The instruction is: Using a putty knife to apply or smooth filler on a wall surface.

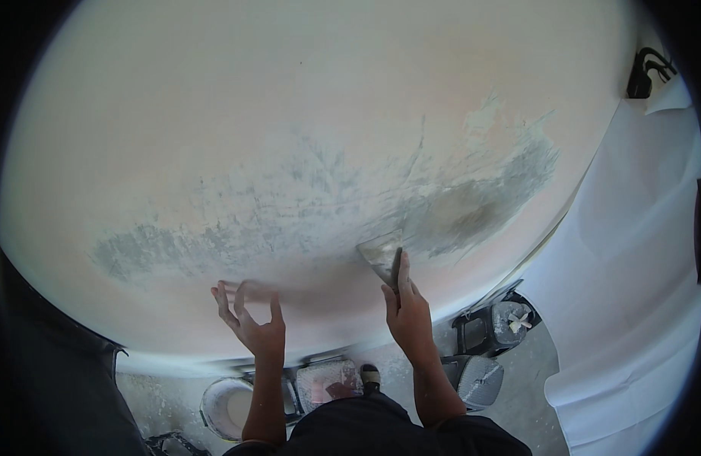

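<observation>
Putty knife (382, 257), its broad blade flat against the pale wall (290, 114), sits in the right hand (408, 315), whose fingers are clamped round its handle; grey patches of filler (472, 205) spread left and right of the blade; the left hand (253, 323) hangs empty beside it, fingers spread; below, on the floor, stand a white bucket (225, 406) and grey containers (480, 376).

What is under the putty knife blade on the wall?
The putty knife in the right hand lies against the wall beside grey patches. The surface beneath the blade is covered.
</observation>
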A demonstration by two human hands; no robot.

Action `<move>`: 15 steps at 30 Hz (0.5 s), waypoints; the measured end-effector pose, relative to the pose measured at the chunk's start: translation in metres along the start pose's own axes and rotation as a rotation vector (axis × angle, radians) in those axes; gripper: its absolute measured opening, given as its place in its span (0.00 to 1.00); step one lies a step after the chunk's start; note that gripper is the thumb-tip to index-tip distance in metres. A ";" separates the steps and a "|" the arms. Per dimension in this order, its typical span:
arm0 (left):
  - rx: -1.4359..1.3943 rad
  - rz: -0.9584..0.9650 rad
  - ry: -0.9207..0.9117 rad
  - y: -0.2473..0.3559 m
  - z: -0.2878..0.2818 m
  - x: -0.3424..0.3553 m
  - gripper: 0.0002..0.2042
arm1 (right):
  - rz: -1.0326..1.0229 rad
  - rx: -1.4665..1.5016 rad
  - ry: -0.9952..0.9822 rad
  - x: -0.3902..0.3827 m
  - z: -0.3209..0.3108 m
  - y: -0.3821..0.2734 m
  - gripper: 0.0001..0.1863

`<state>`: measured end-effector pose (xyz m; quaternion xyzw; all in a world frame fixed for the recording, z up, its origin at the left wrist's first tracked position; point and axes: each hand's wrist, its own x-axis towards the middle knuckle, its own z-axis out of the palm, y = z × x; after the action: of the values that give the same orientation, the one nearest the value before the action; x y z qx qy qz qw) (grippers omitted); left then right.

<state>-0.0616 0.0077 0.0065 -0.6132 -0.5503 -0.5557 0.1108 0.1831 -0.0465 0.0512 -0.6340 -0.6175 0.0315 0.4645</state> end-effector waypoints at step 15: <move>0.294 0.069 -0.240 -0.058 0.020 0.004 0.47 | -0.504 -0.131 -0.066 0.029 0.023 -0.029 0.29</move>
<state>-0.0977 0.0468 -0.0254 -0.6709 -0.6134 -0.3881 0.1518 0.1535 -0.0163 0.0718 -0.4878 -0.7713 -0.1047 0.3952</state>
